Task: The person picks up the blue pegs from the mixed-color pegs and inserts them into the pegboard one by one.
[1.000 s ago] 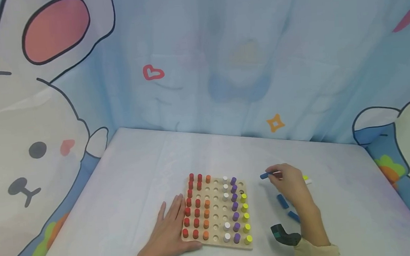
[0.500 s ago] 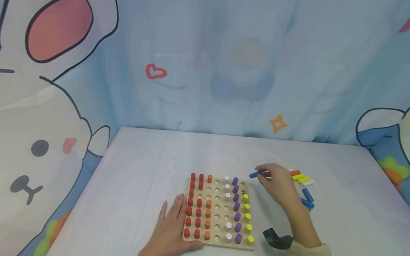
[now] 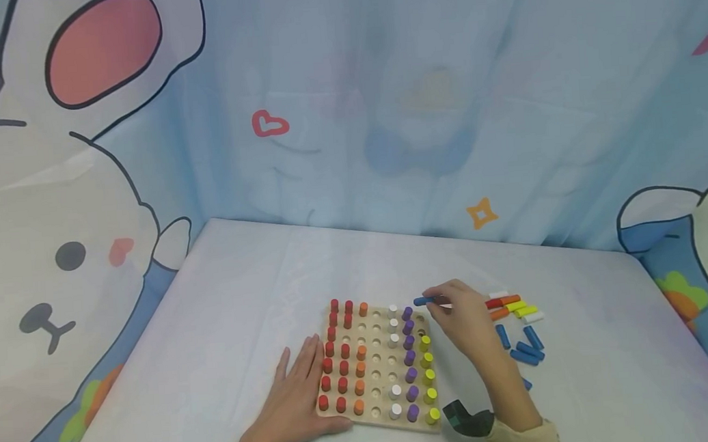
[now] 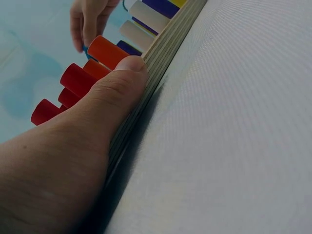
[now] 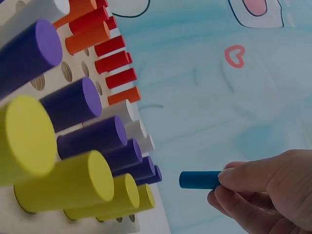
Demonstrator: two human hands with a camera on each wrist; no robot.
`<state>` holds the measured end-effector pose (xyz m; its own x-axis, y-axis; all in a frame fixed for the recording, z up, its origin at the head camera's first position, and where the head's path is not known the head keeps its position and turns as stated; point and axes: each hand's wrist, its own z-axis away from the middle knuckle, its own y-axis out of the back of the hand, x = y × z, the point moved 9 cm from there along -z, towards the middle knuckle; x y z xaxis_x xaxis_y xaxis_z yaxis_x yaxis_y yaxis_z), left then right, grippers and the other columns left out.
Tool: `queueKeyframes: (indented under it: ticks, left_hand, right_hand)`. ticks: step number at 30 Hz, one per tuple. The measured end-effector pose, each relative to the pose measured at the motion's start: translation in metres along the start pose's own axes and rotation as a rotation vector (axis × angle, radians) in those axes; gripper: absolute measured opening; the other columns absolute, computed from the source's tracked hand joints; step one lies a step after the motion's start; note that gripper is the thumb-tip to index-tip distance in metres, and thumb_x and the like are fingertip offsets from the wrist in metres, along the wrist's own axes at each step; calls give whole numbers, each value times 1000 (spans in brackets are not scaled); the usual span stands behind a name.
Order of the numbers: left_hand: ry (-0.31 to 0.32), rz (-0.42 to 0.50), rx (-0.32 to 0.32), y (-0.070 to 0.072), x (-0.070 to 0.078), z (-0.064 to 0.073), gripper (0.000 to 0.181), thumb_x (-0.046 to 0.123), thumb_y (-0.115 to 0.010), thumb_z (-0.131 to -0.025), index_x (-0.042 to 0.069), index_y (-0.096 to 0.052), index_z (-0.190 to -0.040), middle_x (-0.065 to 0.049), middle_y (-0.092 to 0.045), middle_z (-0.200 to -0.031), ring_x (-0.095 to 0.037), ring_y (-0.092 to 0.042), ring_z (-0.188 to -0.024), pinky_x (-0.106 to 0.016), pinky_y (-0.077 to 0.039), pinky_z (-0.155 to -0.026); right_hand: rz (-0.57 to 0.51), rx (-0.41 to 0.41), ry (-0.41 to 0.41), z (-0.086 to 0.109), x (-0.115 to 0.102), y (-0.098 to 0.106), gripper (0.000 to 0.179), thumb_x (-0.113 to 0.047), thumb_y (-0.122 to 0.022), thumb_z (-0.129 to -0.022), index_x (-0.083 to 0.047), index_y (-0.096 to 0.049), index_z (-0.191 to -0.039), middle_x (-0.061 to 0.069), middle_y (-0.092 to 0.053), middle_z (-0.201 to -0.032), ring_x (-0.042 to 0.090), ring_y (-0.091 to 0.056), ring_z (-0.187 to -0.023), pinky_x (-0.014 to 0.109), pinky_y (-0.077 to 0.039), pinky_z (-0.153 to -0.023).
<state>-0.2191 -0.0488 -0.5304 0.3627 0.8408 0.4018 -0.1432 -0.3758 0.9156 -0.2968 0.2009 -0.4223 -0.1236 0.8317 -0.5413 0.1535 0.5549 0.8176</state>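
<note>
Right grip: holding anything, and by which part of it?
The right grip pinches a blue peg by one end; the other end juts out free.

On our white table (image 3: pixel 259 275) we see the board (image 3: pixel 384 367) and, to its right, loose pegs (image 3: pixel 524 358), several of them blue.

This seems to be a curtained-off booth; pale blue cloth (image 3: pixel 317 52) printed with cartoon animals (image 3: pixel 87 198) rises behind the bench (image 3: pixel 259 275) and along both its sides. The bench wears a white cover (image 4: pixel 234 122); what sort of building lies beyond cannot be told.
</note>
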Motion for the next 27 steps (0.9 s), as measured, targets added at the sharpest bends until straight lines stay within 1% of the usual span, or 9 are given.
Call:
queueKeyframes:
  ticks: [9, 17, 22, 27]
  left_hand:
    - [8, 0, -14, 1, -2, -1, 129, 93, -43, -62, 9, -8, -153, -5, -7, -162, -19, -7, -149, -52, -1, -118]
    - [16, 5, -40, -1, -1, -2, 129, 93, -44, -62, 9, -9, -154, -6, -6, -162, -20, -7, -149, -54, -1, -118]
    - [26, 9, -59, -4, -2, -3, 129, 94, -42, -61, 11, -8, -154, -4, -5, -162, -20, -6, -149, -54, -1, -118]
    - [37, 9, -68, -4, -3, -3, 129, 94, -41, -60, 12, -7, -154, -3, -4, -162, -19, -6, -149, -54, 0, -118]
  right_hand:
    - [4, -13, 51, -4, -19, -11, 18, -6, -70, -85, -6, -70, -102, 10, -63, -104, 25, -67, -97, 38, -57, -82]
    - [-10, -49, 52, -6, -28, -23, 16, -6, -69, -85, -8, -71, -101, 6, -64, -103, 22, -66, -96, 35, -57, -82]
    - [-7, -72, 69, -6, -34, -31, 17, -5, -70, -84, -9, -71, -100, 4, -65, -102, 21, -67, -95, 32, -57, -81]
    - [15, -74, 97, -7, -38, -36, 18, -6, -71, -83, -10, -70, -101, 3, -66, -101, 19, -67, -95, 32, -57, -81]
